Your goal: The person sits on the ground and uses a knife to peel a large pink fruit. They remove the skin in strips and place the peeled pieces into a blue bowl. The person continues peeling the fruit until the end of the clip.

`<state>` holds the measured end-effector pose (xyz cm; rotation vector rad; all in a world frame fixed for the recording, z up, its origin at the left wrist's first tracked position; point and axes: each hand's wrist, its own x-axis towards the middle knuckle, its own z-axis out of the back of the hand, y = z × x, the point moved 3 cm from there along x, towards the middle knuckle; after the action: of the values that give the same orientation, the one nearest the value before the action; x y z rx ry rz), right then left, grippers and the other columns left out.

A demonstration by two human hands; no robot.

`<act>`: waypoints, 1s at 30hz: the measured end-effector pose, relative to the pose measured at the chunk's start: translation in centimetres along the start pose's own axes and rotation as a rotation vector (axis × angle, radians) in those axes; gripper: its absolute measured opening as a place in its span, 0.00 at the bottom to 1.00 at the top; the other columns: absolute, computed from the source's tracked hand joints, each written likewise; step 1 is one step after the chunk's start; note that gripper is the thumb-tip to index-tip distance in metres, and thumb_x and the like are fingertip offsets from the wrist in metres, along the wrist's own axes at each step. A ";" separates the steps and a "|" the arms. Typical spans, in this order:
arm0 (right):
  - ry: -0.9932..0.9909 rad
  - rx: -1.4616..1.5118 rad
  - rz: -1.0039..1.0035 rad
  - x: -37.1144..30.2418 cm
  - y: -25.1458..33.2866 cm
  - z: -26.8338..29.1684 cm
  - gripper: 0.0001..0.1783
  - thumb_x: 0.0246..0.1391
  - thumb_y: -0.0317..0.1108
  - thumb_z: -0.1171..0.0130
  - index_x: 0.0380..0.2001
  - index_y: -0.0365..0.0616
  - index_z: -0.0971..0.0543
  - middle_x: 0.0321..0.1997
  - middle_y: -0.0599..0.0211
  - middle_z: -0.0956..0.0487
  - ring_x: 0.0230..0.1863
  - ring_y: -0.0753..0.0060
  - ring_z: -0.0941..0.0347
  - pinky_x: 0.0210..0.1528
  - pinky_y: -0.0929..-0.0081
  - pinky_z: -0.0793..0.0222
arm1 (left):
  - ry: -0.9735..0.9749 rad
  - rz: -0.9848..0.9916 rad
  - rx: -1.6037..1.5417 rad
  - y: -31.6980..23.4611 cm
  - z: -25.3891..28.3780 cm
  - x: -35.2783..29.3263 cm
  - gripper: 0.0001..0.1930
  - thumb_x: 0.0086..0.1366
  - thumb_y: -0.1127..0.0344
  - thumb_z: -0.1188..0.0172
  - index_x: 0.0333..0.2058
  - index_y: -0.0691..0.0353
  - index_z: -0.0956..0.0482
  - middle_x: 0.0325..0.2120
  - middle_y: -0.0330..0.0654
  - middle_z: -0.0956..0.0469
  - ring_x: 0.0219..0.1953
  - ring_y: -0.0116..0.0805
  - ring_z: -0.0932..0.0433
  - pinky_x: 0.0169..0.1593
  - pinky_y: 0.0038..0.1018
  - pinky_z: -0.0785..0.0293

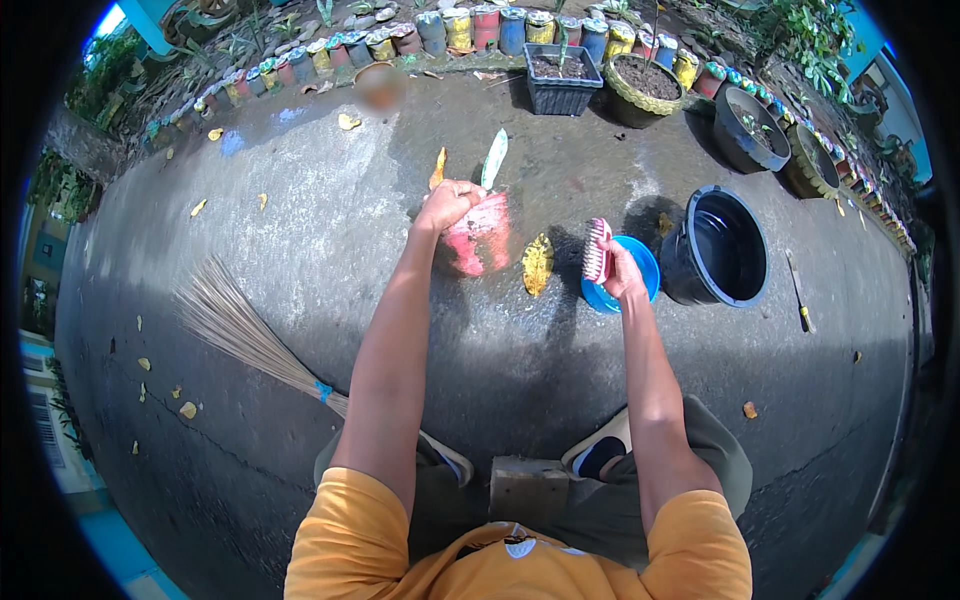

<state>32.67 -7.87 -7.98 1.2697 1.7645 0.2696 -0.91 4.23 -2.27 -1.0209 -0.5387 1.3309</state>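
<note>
The left hand (452,205) is pinching the upper rim of the red pot (480,240), fingers clamped on it, while the pot is standing on the concrete floor (330,230) with its paint showing patchy. A pale green leaf (495,160) is rising from the pot's top. To the right of the pot, the right hand (624,274) is gripping a pink scrub brush (598,252), its pale bristles facing the pot. A yellow leaf (537,265) is lying just right of the pot; farther right, a blue basin (652,266) is sitting beneath the right hand, and a black bucket (682,268) is standing beyond that. Left of the pot and nearer the person, a stick broom (265,340) is lying. Beyond the pot, toward the right, a black rectangular planter (565,98) is resting before a row of painted containers (485,28).
</note>
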 end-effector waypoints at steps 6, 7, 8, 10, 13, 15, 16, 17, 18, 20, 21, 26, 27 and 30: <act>0.429 -0.331 -0.054 -2.3 3.8 -18.4 0.12 0.52 0.30 0.38 0.40 0.40 0.24 0.35 0.66 0.20 0.32 0.75 0.21 0.35 0.77 0.21 | 0.076 -0.035 -0.040 -0.8 0.2 -0.3 0.14 0.60 0.60 0.40 0.43 0.56 0.17 0.37 0.37 0.17 0.41 0.29 0.22 0.50 0.26 0.30; 0.494 -0.367 -0.062 -2.5 3.7 -20.5 0.11 0.51 0.29 0.38 0.39 0.40 0.24 0.34 0.68 0.20 0.30 0.76 0.22 0.33 0.80 0.22 | 0.076 -0.041 -0.011 -1.2 0.4 -0.6 0.13 0.61 0.61 0.39 0.42 0.60 0.17 0.35 0.38 0.17 0.39 0.27 0.23 0.47 0.25 0.29; 0.452 -0.470 -0.029 -2.0 4.1 -22.1 0.11 0.51 0.28 0.38 0.38 0.40 0.24 0.32 0.69 0.21 0.28 0.78 0.23 0.30 0.81 0.23 | 0.067 -0.056 0.016 -1.8 0.6 -0.2 0.13 0.61 0.62 0.38 0.41 0.63 0.18 0.34 0.38 0.17 0.37 0.25 0.23 0.45 0.24 0.28; 0.398 -0.674 0.018 -1.6 3.9 -24.0 0.13 0.48 0.27 0.37 0.38 0.41 0.25 0.29 0.74 0.23 0.23 0.82 0.28 0.26 0.83 0.28 | 0.066 -0.046 0.046 -2.2 1.1 -0.7 0.13 0.61 0.63 0.38 0.41 0.64 0.18 0.32 0.38 0.17 0.37 0.24 0.23 0.44 0.24 0.28; 0.363 -0.762 0.082 -0.6 3.6 -24.4 0.16 0.50 0.28 0.37 0.43 0.44 0.26 0.34 0.73 0.21 0.32 0.80 0.24 0.35 0.79 0.26 | 0.110 -0.023 -0.051 -1.9 1.0 -0.5 0.19 0.57 0.67 0.38 0.48 0.60 0.21 0.39 0.42 0.18 0.42 0.28 0.22 0.49 0.24 0.29; 0.387 -0.524 0.141 0.3 3.6 -23.2 0.15 0.48 0.26 0.36 0.41 0.43 0.26 0.31 0.73 0.23 0.26 0.84 0.28 0.25 0.83 0.32 | 0.128 -0.043 -0.181 -1.4 0.5 0.0 0.18 0.56 0.68 0.38 0.48 0.59 0.21 0.39 0.42 0.18 0.41 0.28 0.22 0.48 0.23 0.29; 0.370 -0.447 0.167 0.6 3.6 -22.0 0.15 0.48 0.26 0.37 0.41 0.43 0.26 0.32 0.73 0.23 0.26 0.84 0.27 0.25 0.83 0.32 | 0.139 0.002 -0.079 -1.0 0.5 0.4 0.19 0.57 0.65 0.38 0.49 0.54 0.21 0.41 0.40 0.18 0.44 0.29 0.22 0.52 0.25 0.31; 0.422 -0.346 0.218 1.1 3.9 -20.8 0.16 0.48 0.26 0.37 0.42 0.43 0.26 0.32 0.73 0.22 0.27 0.84 0.27 0.25 0.84 0.33 | 0.114 -0.024 -0.063 -0.7 0.4 0.7 0.19 0.57 0.64 0.38 0.49 0.52 0.21 0.41 0.39 0.18 0.45 0.29 0.22 0.54 0.26 0.32; 0.411 -0.281 0.284 1.3 4.0 -19.0 0.16 0.49 0.25 0.38 0.42 0.44 0.27 0.33 0.74 0.22 0.27 0.85 0.27 0.25 0.85 0.33 | 0.087 -0.015 -0.040 -0.4 0.3 0.8 0.19 0.57 0.63 0.38 0.50 0.50 0.21 0.42 0.38 0.18 0.46 0.30 0.23 0.55 0.27 0.33; 0.140 -0.120 0.400 2.0 4.3 -14.1 0.13 0.50 0.25 0.38 0.39 0.46 0.27 0.31 0.75 0.23 0.25 0.85 0.29 0.25 0.85 0.33 | 0.060 -0.006 -0.007 0.1 0.4 0.9 0.18 0.58 0.59 0.38 0.49 0.46 0.20 0.44 0.36 0.19 0.49 0.31 0.24 0.60 0.29 0.38; 0.043 0.008 0.475 1.9 4.4 -11.2 0.11 0.50 0.25 0.39 0.38 0.46 0.27 0.28 0.75 0.24 0.24 0.85 0.30 0.24 0.85 0.33 | 0.065 -0.001 -0.041 0.2 0.4 0.9 0.17 0.58 0.59 0.39 0.48 0.46 0.19 0.43 0.37 0.18 0.49 0.31 0.24 0.59 0.29 0.37; -0.798 0.163 0.339 1.7 -0.2 2.7 0.13 0.49 0.29 0.37 0.38 0.44 0.26 0.36 0.67 0.23 0.34 0.67 0.24 0.35 0.62 0.23 | 0.070 0.024 -0.094 0.0 0.4 0.4 0.15 0.59 0.59 0.39 0.46 0.48 0.18 0.41 0.37 0.18 0.46 0.30 0.23 0.55 0.26 0.33; -0.788 0.173 0.273 2.1 -1.4 4.4 0.13 0.49 0.28 0.37 0.39 0.43 0.26 0.37 0.67 0.23 0.34 0.66 0.23 0.36 0.60 0.23 | 0.063 0.005 -0.086 -0.2 0.4 0.3 0.15 0.59 0.59 0.39 0.46 0.50 0.18 0.41 0.37 0.18 0.46 0.29 0.23 0.54 0.26 0.32; -0.820 0.160 0.143 2.9 -3.5 8.1 0.15 0.50 0.27 0.39 0.42 0.43 0.26 0.39 0.66 0.23 0.36 0.65 0.23 0.38 0.59 0.23 | 0.045 -0.031 -0.098 -0.9 0.6 -0.2 0.15 0.61 0.62 0.40 0.46 0.56 0.18 0.39 0.38 0.18 0.43 0.26 0.23 0.51 0.23 0.30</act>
<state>36.51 -9.56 -16.24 1.3570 1.0055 -0.2936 -1.02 4.26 -1.19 -1.1164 -0.5878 1.2615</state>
